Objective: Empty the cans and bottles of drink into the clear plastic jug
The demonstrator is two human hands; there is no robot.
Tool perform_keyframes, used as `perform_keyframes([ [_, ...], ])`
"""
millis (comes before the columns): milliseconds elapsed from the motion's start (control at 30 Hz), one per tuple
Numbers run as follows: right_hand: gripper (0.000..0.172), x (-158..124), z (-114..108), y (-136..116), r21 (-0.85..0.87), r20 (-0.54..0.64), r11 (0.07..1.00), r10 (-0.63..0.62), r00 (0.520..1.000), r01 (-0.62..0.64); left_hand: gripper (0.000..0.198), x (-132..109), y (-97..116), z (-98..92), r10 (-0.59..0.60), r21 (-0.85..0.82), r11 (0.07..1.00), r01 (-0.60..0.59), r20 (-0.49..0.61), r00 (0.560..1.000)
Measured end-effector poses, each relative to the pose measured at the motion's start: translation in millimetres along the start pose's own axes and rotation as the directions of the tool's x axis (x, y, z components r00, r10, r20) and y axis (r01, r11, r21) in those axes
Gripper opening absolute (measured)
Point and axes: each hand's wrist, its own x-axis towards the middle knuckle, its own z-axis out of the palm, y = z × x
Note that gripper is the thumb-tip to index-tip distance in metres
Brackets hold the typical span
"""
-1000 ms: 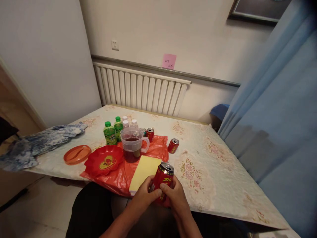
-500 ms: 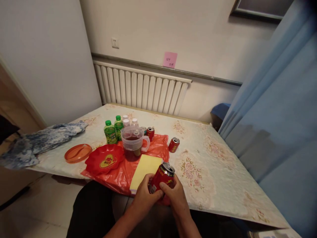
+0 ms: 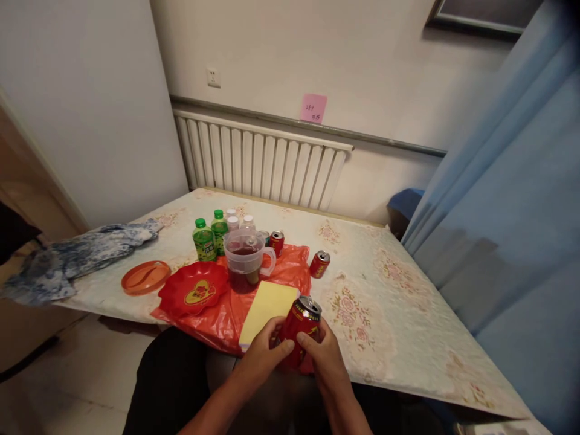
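Both my hands grip a red drink can [image 3: 299, 323] at the near edge of the table [image 3: 399, 302]. My left hand [image 3: 261, 356] wraps its left side and my right hand [image 3: 325, 359] wraps its right side, thumbs meeting on the front. The can is tilted a little to the right, its silver top showing. A yellow pad [image 3: 267, 305] lies just left of it on a red plastic bag [image 3: 290, 272].
A clear jug of dark drink [image 3: 244, 260], a red dish [image 3: 194, 289], an orange plate [image 3: 145, 277], two green bottles [image 3: 205, 239], white-capped bottles, and two more red cans [image 3: 319, 264] stand further back. A blue cloth [image 3: 77, 254] drapes the left edge. A blue curtain [image 3: 507, 199] hangs right.
The can has stayed in both hands; my fingers have shifted slightly on it and the view has drifted a little to the left.
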Motion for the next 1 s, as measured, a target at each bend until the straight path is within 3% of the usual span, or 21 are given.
perform_keyframes([
  [133, 0.058, -1.6, 3.5, -2.5, 0.014, -0.002, 1.000, 0.006, 1.000, -0.006, 0.049, 0.1, -2.4, 0.4, 0.019, -0.020, 1.000, -0.019, -0.012, 1.000],
  [400, 0.054, -2.6, 9.5, -6.0, -0.055, -0.089, 0.998, 0.024, 0.996, -0.029, 0.044, -1.5, 1.0, 10.0, 0.052, 0.171, 0.985, -0.015, -0.215, 0.975],
  [800, 0.048, -4.4, 12.8, -9.5, -0.052, -0.109, 0.998, 0.027, 0.994, -0.032, 0.042, -2.8, 0.9, 14.6, 0.070, 0.199, 0.980, -0.017, -0.260, 0.963],
  [1000, 0.054, -4.9, 15.6, -5.8, -0.010, -0.121, 0.999, 0.038, 0.992, -0.040, 0.047, -3.0, -1.4, 14.5, 0.087, 0.236, 0.971, -0.018, -0.285, 0.955],
])
